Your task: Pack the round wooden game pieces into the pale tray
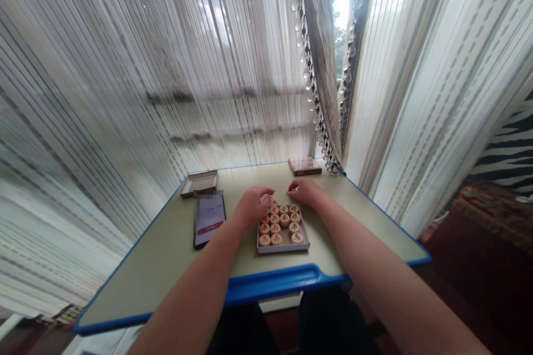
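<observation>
A shallow white box (303, 246) lies in the middle of a small green table (166, 266) with a blue rim. Several round wooden chess discs (285, 220) with red and dark characters fill it in rows. My left hand (251, 205) rests curled over the box's far left corner, fingers bent onto the discs there. My right hand (306, 191) sits at the far right corner with its fingers pinched together; whether a disc is in them is hidden.
A phone (209, 220) with a lit screen lies left of the box. An empty box lid (200, 182) sits at the far left corner, a brown flat box (305, 165) at the far edge. Sheer curtains hang close behind and beside the table.
</observation>
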Demonstrator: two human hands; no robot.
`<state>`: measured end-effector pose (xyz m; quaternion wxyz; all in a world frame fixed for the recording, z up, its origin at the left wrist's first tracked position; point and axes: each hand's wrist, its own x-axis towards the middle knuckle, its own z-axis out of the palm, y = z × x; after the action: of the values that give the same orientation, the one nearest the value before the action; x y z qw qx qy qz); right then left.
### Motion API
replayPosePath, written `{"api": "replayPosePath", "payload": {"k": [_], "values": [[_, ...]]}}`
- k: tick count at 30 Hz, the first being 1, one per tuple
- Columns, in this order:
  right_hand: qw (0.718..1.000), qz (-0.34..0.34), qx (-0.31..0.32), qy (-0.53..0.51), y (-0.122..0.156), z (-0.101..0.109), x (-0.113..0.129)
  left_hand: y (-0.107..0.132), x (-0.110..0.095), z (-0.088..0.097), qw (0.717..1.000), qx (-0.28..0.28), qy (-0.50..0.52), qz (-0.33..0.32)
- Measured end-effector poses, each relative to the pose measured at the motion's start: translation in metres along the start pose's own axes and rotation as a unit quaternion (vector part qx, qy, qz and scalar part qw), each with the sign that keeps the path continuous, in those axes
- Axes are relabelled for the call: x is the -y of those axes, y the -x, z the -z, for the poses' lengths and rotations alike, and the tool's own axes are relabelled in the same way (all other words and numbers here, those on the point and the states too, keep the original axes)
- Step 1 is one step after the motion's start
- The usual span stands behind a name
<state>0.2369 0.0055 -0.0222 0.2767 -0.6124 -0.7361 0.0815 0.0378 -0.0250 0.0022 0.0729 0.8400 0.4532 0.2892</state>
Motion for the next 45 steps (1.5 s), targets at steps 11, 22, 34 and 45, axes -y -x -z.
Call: {"api": "replayPosePath", "payload": {"k": [11, 22, 34, 45], "values": [[0.984, 0.092, 0.002, -0.156, 0.055, 0.035, 0.036, 0.013, -0.002, 0.008, 0.997, -0.022, 0.032, -0.064], [0.977, 0.186, 0.017, -0.099, 0.098, 0.017, 0.047, 0.019, -0.005, 0.007, 0.992, 0.004, 0.056, -0.11], [0.976, 0.205, 0.016, -0.069, 0.098, 0.023, 0.048, 0.025, -0.018, 0.013, 0.984, 0.077, 0.045, -0.153], [0.976, 0.205, 0.005, -0.066, 0.103, 0.028, 0.05, 0.026, -0.024, 0.018, 0.978, 0.114, 0.038, -0.171]]}}
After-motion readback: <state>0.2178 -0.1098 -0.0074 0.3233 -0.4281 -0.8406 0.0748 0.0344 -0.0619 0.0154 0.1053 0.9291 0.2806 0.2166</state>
